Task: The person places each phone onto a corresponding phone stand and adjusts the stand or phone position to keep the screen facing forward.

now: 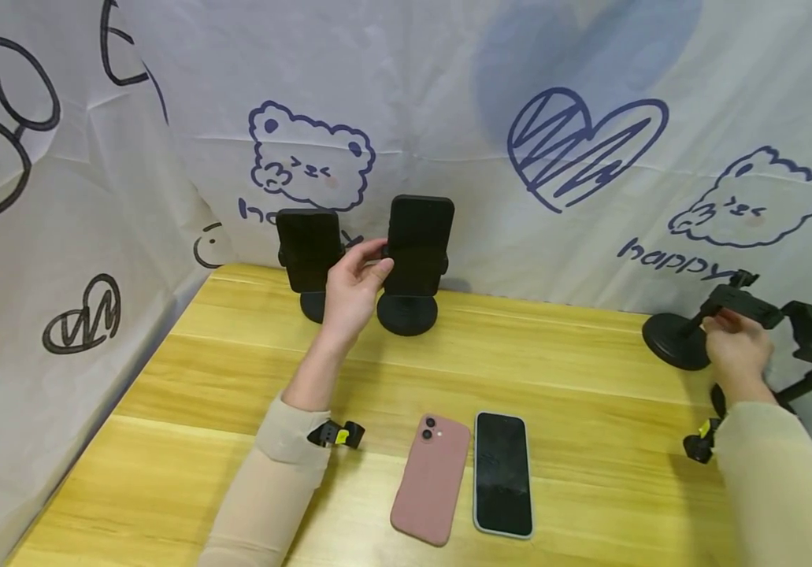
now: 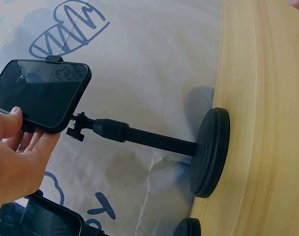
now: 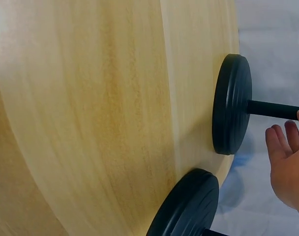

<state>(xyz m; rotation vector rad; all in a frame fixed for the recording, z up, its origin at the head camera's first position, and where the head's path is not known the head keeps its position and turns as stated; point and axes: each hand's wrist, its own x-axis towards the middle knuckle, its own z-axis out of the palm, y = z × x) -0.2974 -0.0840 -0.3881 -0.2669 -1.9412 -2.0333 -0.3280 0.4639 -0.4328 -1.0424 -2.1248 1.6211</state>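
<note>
My left hand [image 1: 352, 291] pinches the left edge of a black phone [image 1: 420, 244], thumb on its front and fingers behind. A clamp on a black phone stand [image 2: 159, 140] holds that phone upright, and the round base rests on the table. Close to its left stands another black phone [image 1: 309, 248] in a similar stand. At the far right, my right hand [image 1: 739, 350] holds the pole of a phone stand [image 3: 272, 109] with thumb and finger, its other fingers loosely bent. The clamp [image 1: 742, 305] of this stand holds no phone.
A pink phone [image 1: 432, 480] lies back up on the wooden table [image 1: 200, 394], beside a phone with a pale edge [image 1: 503, 476], screen up. Another stand's round base [image 3: 186, 206] is near my right hand. A white curtain with drawings [image 1: 448, 94] hangs behind the table.
</note>
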